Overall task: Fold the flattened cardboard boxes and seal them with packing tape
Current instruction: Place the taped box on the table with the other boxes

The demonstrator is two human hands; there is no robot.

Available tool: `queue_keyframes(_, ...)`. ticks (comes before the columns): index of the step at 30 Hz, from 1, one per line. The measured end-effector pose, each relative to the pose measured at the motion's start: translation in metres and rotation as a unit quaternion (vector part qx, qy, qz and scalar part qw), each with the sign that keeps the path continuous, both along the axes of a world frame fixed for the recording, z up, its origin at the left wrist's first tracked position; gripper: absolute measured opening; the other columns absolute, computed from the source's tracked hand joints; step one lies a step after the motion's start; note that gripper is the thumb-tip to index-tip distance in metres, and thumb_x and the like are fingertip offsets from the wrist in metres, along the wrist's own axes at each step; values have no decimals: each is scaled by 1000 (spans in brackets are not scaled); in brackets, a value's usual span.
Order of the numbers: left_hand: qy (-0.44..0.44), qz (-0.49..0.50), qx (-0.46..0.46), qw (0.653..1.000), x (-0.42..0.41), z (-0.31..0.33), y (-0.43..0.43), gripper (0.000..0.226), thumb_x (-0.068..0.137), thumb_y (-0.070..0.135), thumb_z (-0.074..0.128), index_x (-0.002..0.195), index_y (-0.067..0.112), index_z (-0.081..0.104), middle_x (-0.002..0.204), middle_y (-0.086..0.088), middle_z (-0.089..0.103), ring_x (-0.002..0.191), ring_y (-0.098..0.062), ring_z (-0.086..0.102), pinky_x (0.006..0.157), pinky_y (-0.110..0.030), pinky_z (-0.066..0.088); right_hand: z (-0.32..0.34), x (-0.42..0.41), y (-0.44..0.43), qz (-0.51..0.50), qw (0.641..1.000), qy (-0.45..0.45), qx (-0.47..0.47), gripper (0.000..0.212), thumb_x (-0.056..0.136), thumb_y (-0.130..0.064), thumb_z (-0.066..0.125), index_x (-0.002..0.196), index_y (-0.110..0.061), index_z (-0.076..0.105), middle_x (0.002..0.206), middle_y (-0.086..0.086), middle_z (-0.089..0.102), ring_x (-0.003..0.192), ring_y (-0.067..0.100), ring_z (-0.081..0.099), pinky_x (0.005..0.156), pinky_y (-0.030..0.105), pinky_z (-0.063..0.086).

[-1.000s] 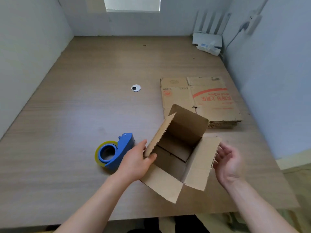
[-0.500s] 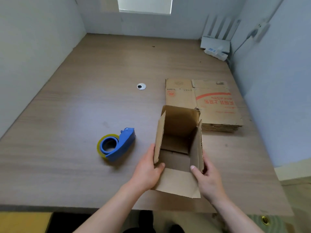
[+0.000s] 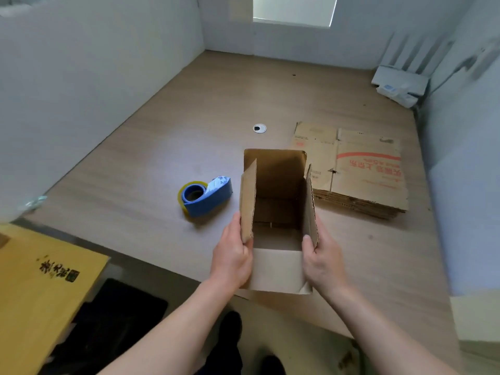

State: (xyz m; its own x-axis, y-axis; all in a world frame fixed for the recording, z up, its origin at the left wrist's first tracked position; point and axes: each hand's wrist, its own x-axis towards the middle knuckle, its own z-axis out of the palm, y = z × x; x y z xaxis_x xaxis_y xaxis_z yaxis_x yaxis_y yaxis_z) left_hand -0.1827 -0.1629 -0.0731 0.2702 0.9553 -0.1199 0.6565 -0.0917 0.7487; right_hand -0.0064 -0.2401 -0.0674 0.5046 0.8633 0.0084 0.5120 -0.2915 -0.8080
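On your head camera, the cardboard box (image 3: 276, 185) stands open-topped at the near edge of the table (image 3: 162, 147), side flaps raised. Your left hand (image 3: 232, 258) grips the left flap, thumb curled over its edge. Your right hand (image 3: 323, 261) grips the right flap the same way (its fingers are hidden behind the card). The blue tape dispenser (image 3: 207, 196) lies just left of the box, not touching it. The stack of flattened boxes (image 3: 362, 174) sits to the right, further back. A blurred white device (image 3: 397, 85), possibly a router, occupies the far right corner.
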Motion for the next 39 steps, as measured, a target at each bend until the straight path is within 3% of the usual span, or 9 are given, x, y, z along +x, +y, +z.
queue_keyframes(4,30,40,30,998,-12,13,-26,61,100,23,46,154,33,19,151,1,42,126,-25,50,104,-38,42,15,-2,-3,84,995,-53,-9,64,98,-6,48,157,-24,29,150,-3,47,131,14,48,98,-6,17)
queue_keyframes(10,40,113,53,991,-43,27,-57,67,93,15,53,147,40,23,139,1,44,106,-13,50,92,-29,45,34,-26,-6,194,978,-69,-7,67,100,-12,51,158,-29,21,156,-4,40,140,19,41,116,33,32)
queue_keyframes(14,48,164,71,983,-71,33,-74,68,93,19,58,145,45,23,139,5,44,111,-19,56,97,-38,50,35,-56,-6,242,967,-77,-13,68,100,-16,55,157,-29,22,153,-3,43,135,21,44,111,34,38)
queue_keyframes(18,63,212,87,971,-105,37,-87,70,91,17,61,143,45,23,139,6,42,113,-22,58,92,-36,56,36,-91,-1,283,955,-85,-11,68,100,-14,54,157,-31,22,153,-2,44,132,22,47,108,36,42)
queue_keyframes(23,70,266,99,956,-163,42,-109,66,90,15,62,144,35,30,141,5,37,114,-24,57,90,-32,55,35,-150,4,327,941,-88,0,72,91,-2,53,155,-26,32,153,-1,46,135,23,46,106,27,35)
queue_keyframes(29,72,322,104,938,-249,47,-142,64,90,10,60,148,22,36,147,-1,39,119,-26,56,96,-32,49,37,-242,-5,396,912,-107,10,78,85,2,52,155,-25,32,155,-4,42,138,19,41,106,19,29)
queue_keyframes(32,66,355,105,927,-297,48,-161,64,90,8,58,149,21,36,146,-1,39,117,-24,57,96,-32,51,41,-293,-10,434,893,-119,13,78,88,0,51,156,-28,28,156,-5,41,138,21,43,106,27,35)
queue_keyframes(35,69,384,109,914,-347,46,-181,64,91,8,59,149,20,36,144,-2,41,114,-21,58,92,-23,49,43,-347,-19,471,875,-108,26,79,90,-2,51,155,-37,23,155,-10,40,136,18,42,103,25,35)
queue_keyframes(39,81,429,98,894,-408,47,-214,63,92,9,60,149,21,35,143,-1,41,111,-21,59,86,-19,48,42,-417,-35,522,849,-83,2,86,89,1,50,154,-44,18,159,-12,33,144,19,35,115,37,32)
